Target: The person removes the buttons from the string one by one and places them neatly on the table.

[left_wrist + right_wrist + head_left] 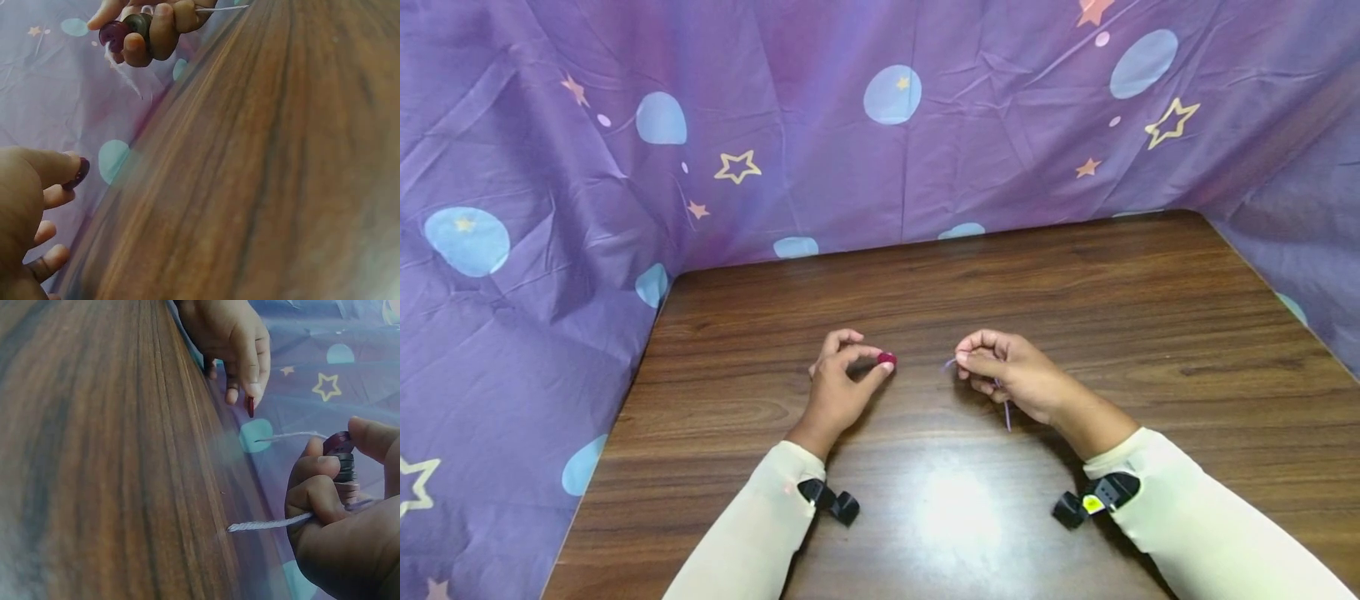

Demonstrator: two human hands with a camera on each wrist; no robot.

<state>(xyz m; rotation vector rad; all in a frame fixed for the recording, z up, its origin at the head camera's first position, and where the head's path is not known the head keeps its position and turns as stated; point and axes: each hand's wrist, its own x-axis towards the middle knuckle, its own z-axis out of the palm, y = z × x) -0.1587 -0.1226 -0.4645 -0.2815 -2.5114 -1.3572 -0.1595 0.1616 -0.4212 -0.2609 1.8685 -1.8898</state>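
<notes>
My left hand (838,387) pinches a dark red button (887,359) between thumb and index finger, over the middle of the table. To its right, my right hand (1018,375) grips a pale purple yarn (1008,415) with several buttons strung on it. A maroon button (112,36) is frontmost on the yarn, with a dark green button (139,25) behind it in the left wrist view. The right wrist view shows a pinkish button (347,489) further down the stack, partly hidden by fingers. One yarn end juts out past the maroon button; the other hangs below the hand. A gap separates the hands.
A brown wood-grain table (737,500) lies under both hands, with a bright glare near its front. Purple curtain cloth (820,125) with stars and blue spots hangs behind and beside it. Black wrist mounts (831,500) sit on both sleeves.
</notes>
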